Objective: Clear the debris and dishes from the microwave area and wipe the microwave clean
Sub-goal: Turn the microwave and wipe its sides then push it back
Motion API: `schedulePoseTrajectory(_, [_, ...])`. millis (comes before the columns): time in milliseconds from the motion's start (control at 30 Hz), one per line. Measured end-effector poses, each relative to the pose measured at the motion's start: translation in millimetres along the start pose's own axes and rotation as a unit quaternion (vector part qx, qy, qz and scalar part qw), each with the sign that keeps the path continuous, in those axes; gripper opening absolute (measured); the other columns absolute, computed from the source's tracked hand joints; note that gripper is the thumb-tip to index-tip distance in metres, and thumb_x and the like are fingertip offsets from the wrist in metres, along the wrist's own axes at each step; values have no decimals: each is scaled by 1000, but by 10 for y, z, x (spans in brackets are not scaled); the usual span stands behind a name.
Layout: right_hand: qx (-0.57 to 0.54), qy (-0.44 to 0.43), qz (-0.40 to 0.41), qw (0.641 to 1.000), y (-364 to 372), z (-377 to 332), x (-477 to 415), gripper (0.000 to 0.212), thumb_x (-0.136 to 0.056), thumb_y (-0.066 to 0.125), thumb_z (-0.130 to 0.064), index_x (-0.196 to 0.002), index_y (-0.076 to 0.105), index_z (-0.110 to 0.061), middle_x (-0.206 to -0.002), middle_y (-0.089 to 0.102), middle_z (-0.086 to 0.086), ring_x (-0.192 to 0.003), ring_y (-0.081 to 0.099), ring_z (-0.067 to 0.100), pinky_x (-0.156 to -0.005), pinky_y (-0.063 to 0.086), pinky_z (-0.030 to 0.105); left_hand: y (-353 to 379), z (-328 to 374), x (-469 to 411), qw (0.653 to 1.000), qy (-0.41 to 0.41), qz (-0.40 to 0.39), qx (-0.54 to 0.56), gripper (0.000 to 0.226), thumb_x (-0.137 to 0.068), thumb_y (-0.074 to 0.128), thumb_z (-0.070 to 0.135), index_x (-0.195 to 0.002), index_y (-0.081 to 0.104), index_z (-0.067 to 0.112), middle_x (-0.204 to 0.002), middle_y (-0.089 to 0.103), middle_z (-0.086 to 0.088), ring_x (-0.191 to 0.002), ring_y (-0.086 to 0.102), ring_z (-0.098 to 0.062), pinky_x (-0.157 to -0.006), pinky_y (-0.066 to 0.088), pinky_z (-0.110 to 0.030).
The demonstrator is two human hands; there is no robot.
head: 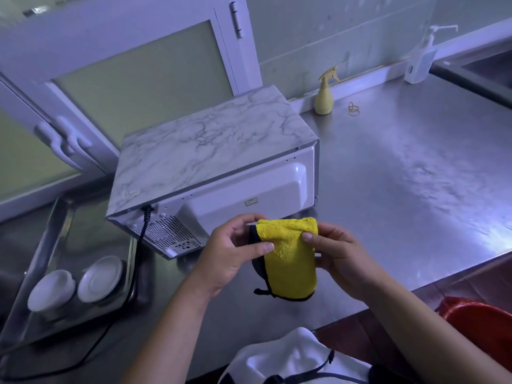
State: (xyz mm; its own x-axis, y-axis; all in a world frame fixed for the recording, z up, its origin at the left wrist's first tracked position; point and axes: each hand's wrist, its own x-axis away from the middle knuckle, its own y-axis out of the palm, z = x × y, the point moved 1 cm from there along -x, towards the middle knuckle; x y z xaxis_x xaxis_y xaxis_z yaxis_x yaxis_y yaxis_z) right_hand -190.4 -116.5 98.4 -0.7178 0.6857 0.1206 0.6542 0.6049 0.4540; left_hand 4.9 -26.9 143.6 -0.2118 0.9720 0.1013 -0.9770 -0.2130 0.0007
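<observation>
Both forearms reached forward from the bottom of the view, and the hands met over the near part of the steel counter. The left hand was curled round the left edge of a folded yellow cloth, with its thumb flat on the front face and its fingers wrapped behind the top corner. The right hand pinched the cloth's right edge the same way, thumb in front and fingers behind. The cloth hung upright between them, with black trim along its left and bottom edges.

Just beyond the hands stood the microwave. It was turned so that its white back panel and vent holes faced the person, and its marble-patterned top was in full view. A black power cord came out low on the left of the back and trailed down to the left.

Left of the microwave, a metal tray held two white dishes side by side. Far across the counter, a yellow spray bottle stood by the wall with rubber bands just beside it. A pump bottle stood further right, near a sink. A red basin sat below the counter's edge at lower right.
</observation>
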Motion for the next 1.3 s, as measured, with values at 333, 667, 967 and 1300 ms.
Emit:
schedulePoseTrajectory(333, [-19, 24, -55, 998, 89, -46, -83, 38, -85, 72, -26, -123, 70, -29, -128, 69, 6, -118, 66, 24, -92, 56, 34, 85, 344, -326, 996, 26, -80, -39, 40, -73, 83, 7, -108, 70, 21, -102, 74, -5, -92, 70, -18, -81, 55, -27])
schedulePoseTrajectory(667, [-14, -129, 391, 911, -333, -278, -398, 23, -87, 69, -26, -81, 73, -48, -74, 71, -26, -71, 68, -2, -58, 54, 16, -564, 583, -1603, 879, 67, 140, -450, 46, -95, 61, 43, -138, 53, 27, -149, 49, 3, -135, 42, -7, -106, 33, -24])
schedulePoseTrajectory(967, [51, -293, 435, 850, -317, -444, -1294, 31, -89, 67, -24, -119, 69, -33, -103, 66, -21, -97, 60, 5, -90, 51, 32, -615, 312, -2230, 756, -9, 149, -637, 65, -93, 29, 68, -149, 32, 37, -163, 26, 0, -149, 21, -22, -119, 12, -49])
schedulePoseTrajectory(1300, [224, -327, 468, 790, 55, 234, -1910, 67, -96, 45, -27, -154, 16, -11, -164, 6, 6, -155, -1, 25, -124, -3, 48, -637, 249, -2247, 740, 18, 169, -650, 72, -85, 22, 73, -148, 32, 39, -162, 28, 1, -148, 22, -23, -119, 15, -50])
